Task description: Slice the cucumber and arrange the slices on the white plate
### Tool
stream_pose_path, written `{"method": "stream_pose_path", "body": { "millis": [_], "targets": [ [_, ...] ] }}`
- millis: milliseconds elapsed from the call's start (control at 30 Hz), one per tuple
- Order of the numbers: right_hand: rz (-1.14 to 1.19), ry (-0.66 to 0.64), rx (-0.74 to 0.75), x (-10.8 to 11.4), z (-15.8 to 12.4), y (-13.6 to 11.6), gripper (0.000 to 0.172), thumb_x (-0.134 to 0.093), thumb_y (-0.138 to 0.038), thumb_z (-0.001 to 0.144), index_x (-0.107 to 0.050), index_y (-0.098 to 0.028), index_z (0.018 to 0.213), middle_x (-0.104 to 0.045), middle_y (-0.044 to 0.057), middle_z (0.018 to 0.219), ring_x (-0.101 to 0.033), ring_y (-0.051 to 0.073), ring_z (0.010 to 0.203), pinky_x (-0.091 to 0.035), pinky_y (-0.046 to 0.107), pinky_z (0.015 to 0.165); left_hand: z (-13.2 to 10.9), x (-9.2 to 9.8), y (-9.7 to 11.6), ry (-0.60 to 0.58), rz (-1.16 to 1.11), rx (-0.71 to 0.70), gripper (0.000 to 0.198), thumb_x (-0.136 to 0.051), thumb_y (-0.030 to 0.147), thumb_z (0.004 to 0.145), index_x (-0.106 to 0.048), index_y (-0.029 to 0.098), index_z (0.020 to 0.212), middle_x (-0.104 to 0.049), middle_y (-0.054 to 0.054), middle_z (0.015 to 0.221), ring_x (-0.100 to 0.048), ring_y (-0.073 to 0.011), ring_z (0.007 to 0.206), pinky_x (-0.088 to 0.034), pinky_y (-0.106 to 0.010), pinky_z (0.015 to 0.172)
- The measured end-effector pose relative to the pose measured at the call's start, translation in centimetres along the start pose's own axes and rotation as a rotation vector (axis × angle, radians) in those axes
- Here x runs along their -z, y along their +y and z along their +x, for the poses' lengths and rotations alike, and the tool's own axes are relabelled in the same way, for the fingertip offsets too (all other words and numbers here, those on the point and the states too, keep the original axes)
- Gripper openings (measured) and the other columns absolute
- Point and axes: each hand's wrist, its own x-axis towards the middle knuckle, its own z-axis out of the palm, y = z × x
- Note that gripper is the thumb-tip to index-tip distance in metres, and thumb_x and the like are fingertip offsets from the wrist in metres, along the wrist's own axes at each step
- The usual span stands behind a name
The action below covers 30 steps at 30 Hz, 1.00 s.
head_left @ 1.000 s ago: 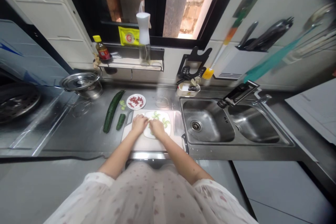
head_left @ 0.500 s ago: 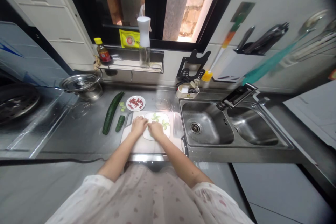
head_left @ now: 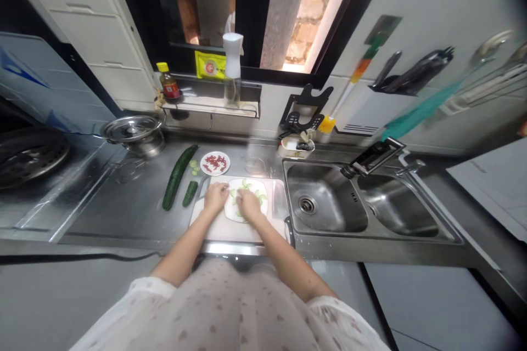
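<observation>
A white square plate (head_left: 234,215) with pale green cucumber slices (head_left: 247,184) in curved groups rests on a light cutting board (head_left: 212,230). My left hand (head_left: 216,197) is at the plate's left edge, fingers closed on something I cannot make out. Over the plate's middle, my right hand (head_left: 248,204) has its fingers bent down at the slices; what they pinch is too small to tell. Left of the board lie a long cucumber (head_left: 178,176), a short cucumber piece (head_left: 190,193) and a few cut slices (head_left: 194,167). Behind them stands a small plate of red bits (head_left: 215,163).
A lidded steel pot (head_left: 142,140) stands at the back left. On the right is a double sink (head_left: 329,197) with a black faucet (head_left: 373,156). A knife (head_left: 290,230) lies at the board's right edge. A shelf (head_left: 209,107) holds bottles behind.
My hands have moved apart: the left sits at the plate's left edge, the right has shifted right over the slices. The whole view has shifted slightly.
</observation>
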Motion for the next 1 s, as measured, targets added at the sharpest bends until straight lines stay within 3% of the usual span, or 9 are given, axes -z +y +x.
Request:
{"method": "stream_pose_path", "body": {
  "millis": [133,300,533,733,1000],
  "targets": [
    [0.116,0.087,-0.056,0.7,-1.8,1.7,0.034,-0.041,-0.025,0.094,-0.061,-0.017,0.12,-0.066,0.01,0.114,-0.059,0.017,0.1,-0.041,0.024,0.085,-0.7,0.3,-2.7,0.161,-0.096,0.194,0.032,-0.05,0.028,0.084,-0.069,0.019,0.108,-0.068,-0.009,0.103,-0.059,-0.0221,0.097,-0.043,-0.031,0.088],
    [0.291,0.228,-0.091,1.0,-4.2,3.9,0.033,-0.039,-0.024,0.093,-0.067,-0.016,0.108,-0.069,0.009,0.104,-0.062,0.017,0.091,-0.043,0.025,0.081,-2.2,0.8,-4.7,0.162,-0.033,0.296,0.031,-0.051,0.028,0.083,-0.07,0.021,0.106,-0.069,-0.009,0.102,-0.06,-0.0227,0.098,-0.044,-0.03,0.084],
    [0.468,0.344,-0.071,1.5,-6.5,4.8,0.033,-0.043,-0.027,0.088,-0.071,-0.017,0.099,-0.072,0.009,0.098,-0.064,0.019,0.088,-0.048,0.028,0.08,-2.2,0.8,-3.1,0.072,0.132,0.26,0.036,-0.05,0.035,0.086,-0.067,0.021,0.114,-0.066,-0.012,0.107,-0.058,-0.0264,0.103,-0.043,-0.034,0.085],
    [0.493,0.367,-0.056,1.9,-7.4,4.6,0.032,-0.043,-0.028,0.087,-0.072,-0.019,0.097,-0.072,0.009,0.098,-0.065,0.021,0.09,-0.049,0.03,0.082,-1.4,0.9,-2.0,0.034,0.19,0.256,0.033,-0.05,0.04,0.087,-0.069,0.021,0.105,-0.064,-0.013,0.109,-0.056,-0.0276,0.103,-0.043,-0.035,0.084],
    [0.54,0.374,-0.048,1.8,-7.6,4.5,0.03,-0.045,-0.03,0.087,-0.072,-0.017,0.091,-0.072,0.01,0.095,-0.066,0.02,0.088,-0.048,0.029,0.081,-0.7,0.5,-2.1,0.084,-0.09,0.317,0.02,-0.052,0.024,0.083,-0.066,0.019,0.097,-0.068,-0.007,0.09,-0.062,-0.022,0.091,-0.044,-0.031,0.079]
  ]
}}
